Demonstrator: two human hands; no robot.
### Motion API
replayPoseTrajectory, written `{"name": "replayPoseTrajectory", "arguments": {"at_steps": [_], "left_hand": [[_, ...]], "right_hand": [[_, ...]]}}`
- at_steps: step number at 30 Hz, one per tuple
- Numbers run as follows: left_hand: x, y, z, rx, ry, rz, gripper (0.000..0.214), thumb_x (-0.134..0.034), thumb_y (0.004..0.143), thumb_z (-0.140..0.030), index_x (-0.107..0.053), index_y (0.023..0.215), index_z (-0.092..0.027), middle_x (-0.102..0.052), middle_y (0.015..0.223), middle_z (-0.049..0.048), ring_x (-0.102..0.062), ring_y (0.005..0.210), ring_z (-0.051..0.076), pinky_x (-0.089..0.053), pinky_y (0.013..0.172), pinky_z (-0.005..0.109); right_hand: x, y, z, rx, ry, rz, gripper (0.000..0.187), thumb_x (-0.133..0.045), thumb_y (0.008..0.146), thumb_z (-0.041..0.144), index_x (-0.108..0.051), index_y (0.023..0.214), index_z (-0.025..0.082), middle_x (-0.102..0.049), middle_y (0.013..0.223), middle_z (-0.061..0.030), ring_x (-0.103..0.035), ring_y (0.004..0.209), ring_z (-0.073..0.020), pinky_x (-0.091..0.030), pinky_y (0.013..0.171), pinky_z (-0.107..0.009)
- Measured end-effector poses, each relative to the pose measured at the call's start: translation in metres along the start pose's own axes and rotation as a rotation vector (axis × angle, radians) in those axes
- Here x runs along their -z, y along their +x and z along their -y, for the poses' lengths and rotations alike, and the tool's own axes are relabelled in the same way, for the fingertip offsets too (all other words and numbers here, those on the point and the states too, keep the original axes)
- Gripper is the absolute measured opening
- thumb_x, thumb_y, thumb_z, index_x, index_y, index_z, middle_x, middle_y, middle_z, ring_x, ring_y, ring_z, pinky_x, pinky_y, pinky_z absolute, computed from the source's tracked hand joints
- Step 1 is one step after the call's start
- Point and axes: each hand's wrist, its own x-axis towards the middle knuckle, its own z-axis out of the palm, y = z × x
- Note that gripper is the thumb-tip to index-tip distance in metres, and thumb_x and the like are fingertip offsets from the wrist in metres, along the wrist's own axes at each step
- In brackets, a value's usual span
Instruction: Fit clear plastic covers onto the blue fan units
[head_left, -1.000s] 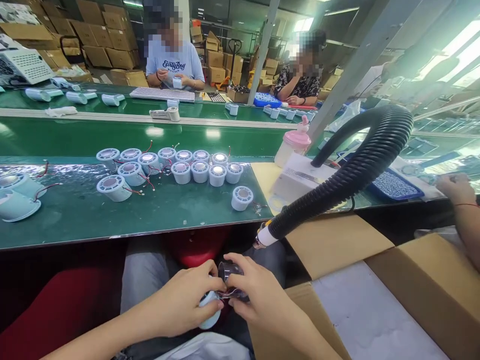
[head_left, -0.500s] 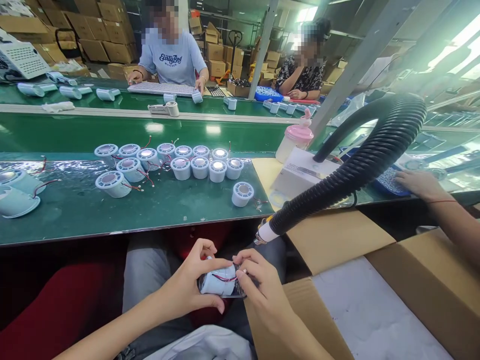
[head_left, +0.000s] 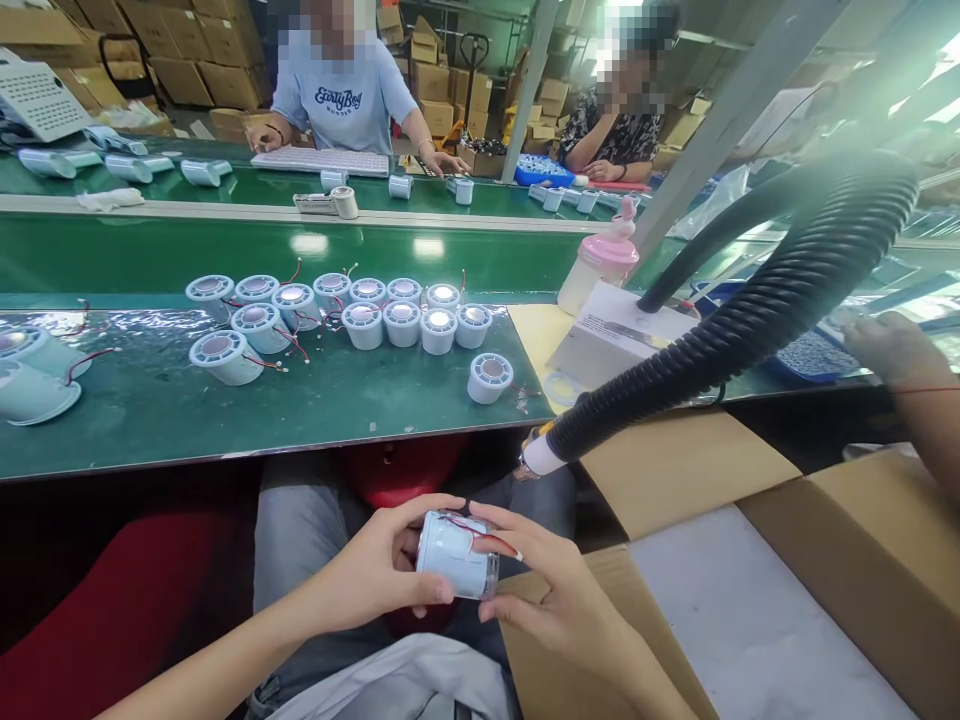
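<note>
Above my lap, a light-blue cylindrical fan motor housing (head_left: 452, 556) lies on its side between my two hands. My left hand (head_left: 401, 560) grips its left end, thumb below and fingers over the top. Around the clear, see-through right end curl the fingers of my right hand (head_left: 536, 570). A red wire (head_left: 491, 543) with a small white plug runs along the housing near my right fingers. On the bench edge ahead stands a similar light-blue housing (head_left: 490, 378) with a round metal disc on top.
Several more housings (head_left: 364, 325) with red wires stand on the green bench (head_left: 150, 420). A black corrugated hose (head_left: 720, 340) arches from the right. At lower right sits an open cardboard box (head_left: 870, 540). A pink-topped bottle (head_left: 600, 270) is behind. Co-workers sit across; another person's hand (head_left: 892, 345) is at right.
The housing has turned in my hands, showing more of its side and the clear right end. My right fingers have spread around that end. Across the bench, a co-worker's hand has moved right.
</note>
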Motion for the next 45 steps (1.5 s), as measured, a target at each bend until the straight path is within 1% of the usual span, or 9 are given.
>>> {"name": "replayPoseTrajectory", "arguments": {"at_steps": [5, 8, 13, 20, 28, 34, 38, 41, 45], "left_hand": [[-0.001, -0.007, -0.010, -0.170, 0.270, -0.017, 0.075, -0.086, 0.060, -0.034, -0.054, 0.127, -0.030, -0.056, 0.129, 0.0064, -0.061, 0.107, 0.023, -0.052, 0.087, 0.029], [-0.003, -0.010, -0.016, -0.257, 0.323, 0.028, 0.069, -0.084, 0.064, -0.031, -0.055, 0.127, -0.031, -0.054, 0.131, 0.0064, -0.056, 0.116, 0.025, -0.048, 0.097, 0.033], [-0.007, -0.010, -0.021, -0.294, 0.358, 0.079, 0.068, -0.081, 0.068, -0.030, -0.053, 0.130, -0.031, -0.053, 0.133, 0.0079, -0.054, 0.120, 0.026, -0.048, 0.099, 0.035], [-0.001, -0.014, -0.021, -0.343, 0.598, 0.022, 0.073, -0.082, 0.067, -0.033, -0.051, 0.133, -0.027, -0.052, 0.137, 0.0108, -0.047, 0.128, 0.030, -0.039, 0.109, 0.044], [0.002, -0.015, -0.020, -0.375, 0.728, 0.040, 0.072, -0.080, 0.069, -0.032, -0.050, 0.134, -0.029, -0.052, 0.139, 0.0097, -0.045, 0.131, 0.029, -0.036, 0.112, 0.046], [0.004, -0.014, -0.019, -0.294, 0.681, 0.037, 0.076, -0.081, 0.068, -0.032, -0.047, 0.136, -0.031, -0.048, 0.142, 0.0083, -0.043, 0.132, 0.029, -0.034, 0.113, 0.047], [0.001, -0.013, -0.020, -0.226, 0.499, 0.066, 0.076, -0.081, 0.068, -0.028, -0.046, 0.135, -0.031, -0.046, 0.143, 0.0083, -0.047, 0.130, 0.027, -0.039, 0.110, 0.044], [0.000, 0.000, -0.018, -0.164, 0.261, 0.104, 0.078, -0.082, 0.067, -0.025, -0.046, 0.136, -0.029, -0.045, 0.144, 0.0103, -0.048, 0.130, 0.027, -0.039, 0.110, 0.044], [0.001, 0.038, -0.012, -0.184, 0.104, 0.134, 0.079, -0.082, 0.067, -0.028, -0.045, 0.137, -0.024, -0.045, 0.145, 0.0124, -0.047, 0.130, 0.028, -0.034, 0.112, 0.047]], "right_hand": [[0.002, -0.007, 0.001, -0.035, 0.017, 0.025, 0.061, -0.074, 0.077, 0.020, -0.049, 0.132, 0.023, -0.054, 0.135, -0.0108, -0.055, 0.120, -0.0229, -0.047, 0.103, -0.037], [0.004, -0.008, 0.006, -0.139, 0.147, 0.053, 0.055, -0.073, 0.077, 0.019, -0.050, 0.127, 0.024, -0.053, 0.135, -0.0089, -0.055, 0.120, -0.0222, -0.049, 0.099, -0.035], [0.005, -0.009, 0.011, -0.241, 0.338, 0.038, 0.041, -0.073, 0.079, 0.026, -0.055, 0.116, 0.027, -0.056, 0.127, -0.0058, -0.056, 0.115, -0.0228, -0.052, 0.093, -0.034], [0.005, -0.009, 0.013, -0.271, 0.461, 0.033, 0.038, -0.072, 0.080, 0.029, -0.056, 0.115, 0.030, -0.056, 0.121, -0.0034, -0.055, 0.111, -0.0204, -0.052, 0.086, -0.030], [0.004, -0.004, 0.017, -0.397, 0.699, 0.055, 0.039, -0.072, 0.079, 0.039, -0.054, 0.110, 0.022, -0.056, 0.104, -0.0046, -0.055, 0.087, -0.0143, -0.048, 0.070, -0.023], [0.001, -0.001, 0.017, -0.448, 0.760, 0.058, 0.044, -0.074, 0.076, 0.045, -0.052, 0.106, 0.021, -0.054, 0.098, -0.0032, -0.054, 0.083, -0.0135, -0.046, 0.068, -0.023], [-0.002, -0.004, 0.014, -0.446, 0.793, 0.018, 0.045, -0.074, 0.076, 0.046, -0.053, 0.106, 0.021, -0.057, 0.096, -0.0027, -0.054, 0.081, -0.0128, -0.045, 0.067, -0.021], [-0.010, -0.009, 0.002, -0.433, 0.890, -0.112, 0.046, -0.078, 0.071, 0.044, -0.055, 0.104, 0.022, -0.060, 0.095, -0.0027, -0.056, 0.081, -0.0134, -0.047, 0.067, -0.021], [-0.026, -0.014, -0.025, -0.407, 0.976, -0.369, 0.051, -0.079, 0.067, 0.047, -0.053, 0.105, 0.023, -0.061, 0.098, -0.0032, -0.059, 0.080, -0.0161, -0.053, 0.066, -0.027]]}}
